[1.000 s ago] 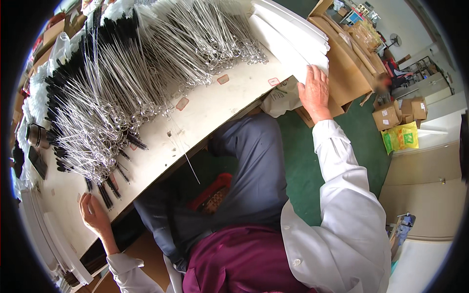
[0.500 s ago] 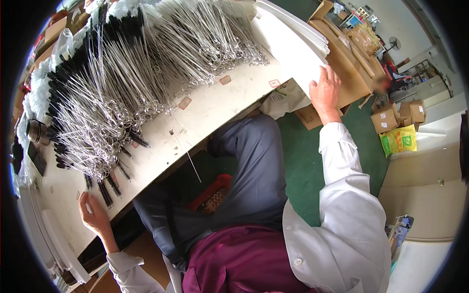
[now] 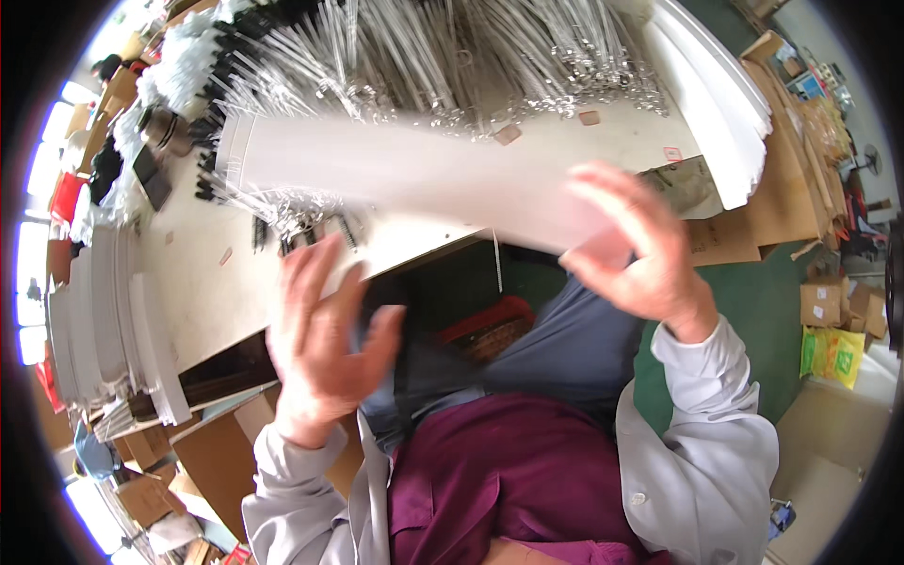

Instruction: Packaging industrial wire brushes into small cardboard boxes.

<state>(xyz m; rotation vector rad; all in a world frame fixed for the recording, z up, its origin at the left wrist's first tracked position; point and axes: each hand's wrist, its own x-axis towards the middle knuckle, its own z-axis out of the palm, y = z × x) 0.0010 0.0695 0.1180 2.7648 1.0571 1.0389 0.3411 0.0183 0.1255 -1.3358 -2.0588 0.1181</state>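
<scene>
A long, flat white carton (image 3: 377, 169) with creases at its left end stretches across the table, smeared by motion. My right hand (image 3: 650, 254) grips its right end between thumb and fingers. My left hand (image 3: 325, 348), also a little blurred, is raised over the table's near edge, fingers apart and nothing in it. Behind the carton lies a large pile of wire-handled brushes (image 3: 405, 75) with black bristles and looped ends. Part of that pile is hidden by the carton, and a few brush tips (image 3: 287, 240) stick out below it.
More flat white cartons (image 3: 720, 104) lie stacked at the table's right end, beside a brown cardboard box (image 3: 777, 212). Long white boxes (image 3: 104, 320) stand at the left end. A jar (image 3: 165, 130) sits at the far left. Below the table is a red basket (image 3: 490, 325).
My right hand has come away from the stack at the right, bringing a white carton leftward. My left hand has lifted off the table edge. The whole view has shifted left.
</scene>
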